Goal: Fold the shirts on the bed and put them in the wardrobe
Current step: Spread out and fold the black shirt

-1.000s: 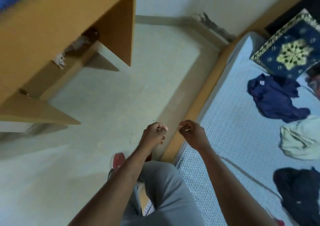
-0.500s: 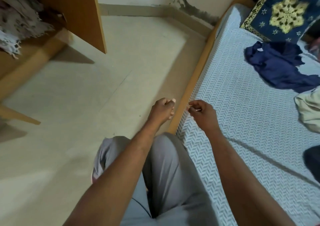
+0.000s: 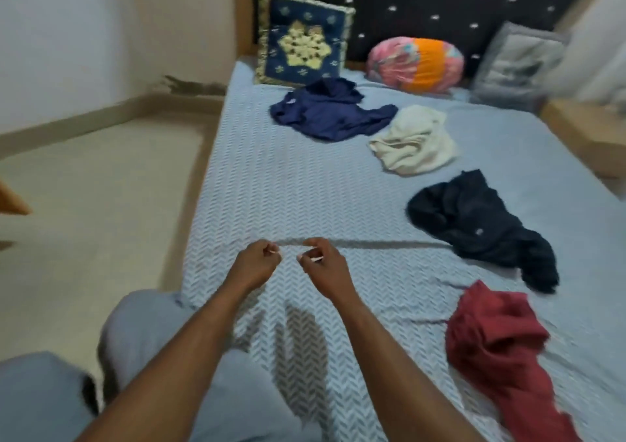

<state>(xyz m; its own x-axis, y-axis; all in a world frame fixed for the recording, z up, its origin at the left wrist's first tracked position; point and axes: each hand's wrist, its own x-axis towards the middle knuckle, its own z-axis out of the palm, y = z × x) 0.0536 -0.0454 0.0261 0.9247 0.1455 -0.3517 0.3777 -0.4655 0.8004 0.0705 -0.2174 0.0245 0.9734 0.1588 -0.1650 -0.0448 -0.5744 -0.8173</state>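
Several crumpled shirts lie on the bed (image 3: 277,184), which has a pale blue herringbone sheet. A navy shirt (image 3: 330,112) is farthest, then a cream shirt (image 3: 415,143), a black shirt (image 3: 474,228) and a dark red shirt (image 3: 501,350) nearest on the right. My left hand (image 3: 255,265) and my right hand (image 3: 323,268) hover side by side over the near part of the sheet, fingers curled shut. A small pale sliver shows at my right fingertips; what it is cannot be told. Neither hand touches a shirt.
A blue and gold cushion (image 3: 301,40), a pink and orange bolster (image 3: 416,63) and a grey pillow (image 3: 518,65) lean on the dark headboard. Beige floor (image 3: 88,204) lies left of the bed. A wooden ledge (image 3: 589,129) sits at the right.
The view has swung from the floor and wardrobe round to the bed. My hands stayed curled and close together, and are now over the sheet instead of the bed's edge.
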